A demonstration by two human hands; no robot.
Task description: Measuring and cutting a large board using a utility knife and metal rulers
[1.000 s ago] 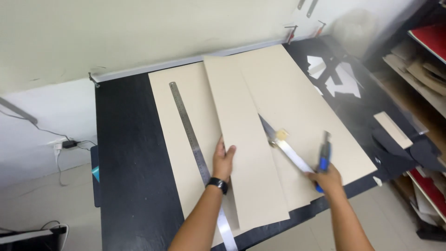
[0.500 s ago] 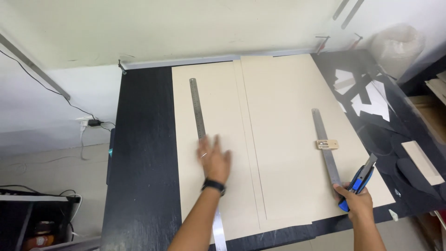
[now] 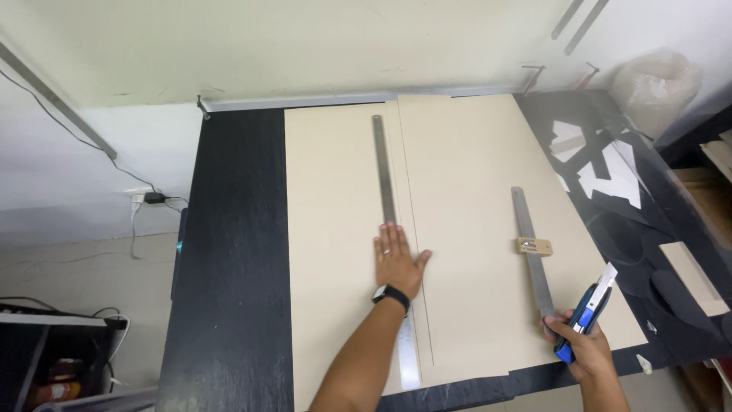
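Since half a second before, our left hand (image 3: 396,263) had settled flat, fingers spread, pinning the long ruler (image 3: 386,198) on the left board (image 3: 332,229); our right hand (image 3: 581,345), at four o'clock, gripped the blue knife (image 3: 587,311) beside the short ruler (image 3: 530,248); the boards looked aligned for cutting.

Wall (image 3: 305,46): pale, plain, behind the bench.
Bench (image 3: 229,252): black top.
Floor (image 3: 69,267): light, with cables (image 3: 145,210) by a socket.
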